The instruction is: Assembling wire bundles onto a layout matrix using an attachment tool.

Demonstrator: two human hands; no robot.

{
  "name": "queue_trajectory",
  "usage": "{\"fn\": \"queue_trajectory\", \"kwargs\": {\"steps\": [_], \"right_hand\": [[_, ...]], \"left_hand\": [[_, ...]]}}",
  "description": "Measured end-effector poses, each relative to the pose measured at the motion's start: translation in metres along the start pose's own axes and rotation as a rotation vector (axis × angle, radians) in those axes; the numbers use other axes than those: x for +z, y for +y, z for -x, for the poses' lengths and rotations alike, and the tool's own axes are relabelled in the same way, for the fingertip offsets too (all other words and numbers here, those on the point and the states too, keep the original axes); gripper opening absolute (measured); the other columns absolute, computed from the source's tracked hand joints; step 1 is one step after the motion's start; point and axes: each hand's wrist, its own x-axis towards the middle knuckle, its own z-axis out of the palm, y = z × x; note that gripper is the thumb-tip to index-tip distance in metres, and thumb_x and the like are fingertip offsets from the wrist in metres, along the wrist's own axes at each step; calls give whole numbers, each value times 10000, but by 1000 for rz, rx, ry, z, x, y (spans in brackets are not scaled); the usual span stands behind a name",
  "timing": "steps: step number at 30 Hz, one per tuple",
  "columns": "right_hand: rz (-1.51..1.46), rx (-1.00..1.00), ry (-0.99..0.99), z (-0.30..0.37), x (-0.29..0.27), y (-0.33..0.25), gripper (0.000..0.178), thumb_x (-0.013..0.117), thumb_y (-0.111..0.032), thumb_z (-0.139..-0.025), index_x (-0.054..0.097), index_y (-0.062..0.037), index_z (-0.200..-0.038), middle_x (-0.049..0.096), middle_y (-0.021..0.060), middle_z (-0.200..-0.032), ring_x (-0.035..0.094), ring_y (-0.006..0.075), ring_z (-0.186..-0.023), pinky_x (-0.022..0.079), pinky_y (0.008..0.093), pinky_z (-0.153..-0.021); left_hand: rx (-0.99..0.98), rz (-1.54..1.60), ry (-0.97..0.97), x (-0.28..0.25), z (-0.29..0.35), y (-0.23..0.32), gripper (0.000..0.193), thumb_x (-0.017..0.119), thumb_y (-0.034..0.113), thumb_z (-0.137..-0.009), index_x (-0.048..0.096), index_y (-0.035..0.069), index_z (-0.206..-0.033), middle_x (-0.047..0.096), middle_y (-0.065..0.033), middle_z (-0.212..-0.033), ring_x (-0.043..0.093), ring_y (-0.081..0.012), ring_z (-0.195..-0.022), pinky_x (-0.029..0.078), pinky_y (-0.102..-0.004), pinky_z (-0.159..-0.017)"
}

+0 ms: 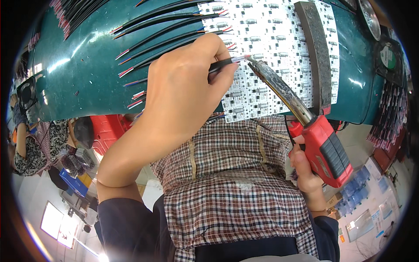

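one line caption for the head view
Left hand holds a wire to the circuit board; right hand grips a soldering iron.

The left hand [185,94] covers most of the black wire [220,64] it pinches, so only a short piece with a bare tip is visible, and it also hides part of the white circuit board panel [266,52]. The fingers of the right hand [305,172] are mostly behind the red handle of the soldering iron [325,150]. The small parts on the panel are too small to tell, and its top is cut by the picture edge.
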Motion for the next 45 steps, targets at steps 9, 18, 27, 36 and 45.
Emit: {"fn": "queue_trajectory", "kwargs": {"steps": [9, 18, 27, 36, 45], "right_hand": [[44, 37, 2, -5, 0, 1, 287, 793, -32, -761, 726, -19, -1040, 730, 104, -917, 712, 266, -793, 551, 354, -733], [46, 3, -1, -10, 2, 2, 288, 793, -39, -762, 722, -15, -1040, 729, 115, -931, 712, 281, -802, 555, 359, -741], [22, 53, 53, -2, 0, -3, 286, 797, -48, -761, 729, -26, -1039, 730, 96, -928, 707, 250, -795, 548, 352, -733], [80, 1, 36, -1, -2, 6, 310, 799, -58, -750, 728, -25, -1051, 732, 110, -950, 712, 271, -799, 554, 364, -755], [47, 6, -7, -4, 0, 5, 293, 778, -40, -766, 714, -6, -1050, 717, 122, -915, 699, 279, -761, 542, 351, -693]], "left_hand": [[96, -47, 106, 9, 0, -7, 155, 783, 119, -831, 654, 36, -859, 612, -24, -658, 520, -95, -548, 396, -245, -501], [124, -77, 149, 12, 1, -8, 159, 788, 114, -817, 651, 38, -843, 628, -41, -669, 553, -123, -548, 422, -256, -507], [150, -119, 143, 12, 1, -9, 161, 789, 103, -806, 650, 33, -845, 657, -48, -699, 594, -141, -567, 449, -261, -528], [74, 22, 47, 3, -6, -10, 144, 773, 74, -802, 656, 1, -842, 685, -27, -749, 595, -78, -620, 469, -229, -560], [61, -5, -7, 2, -8, -10, 149, 768, 69, -797, 658, -15, -855, 698, -42, -772, 637, -76, -671, 507, -221, -597]]}}
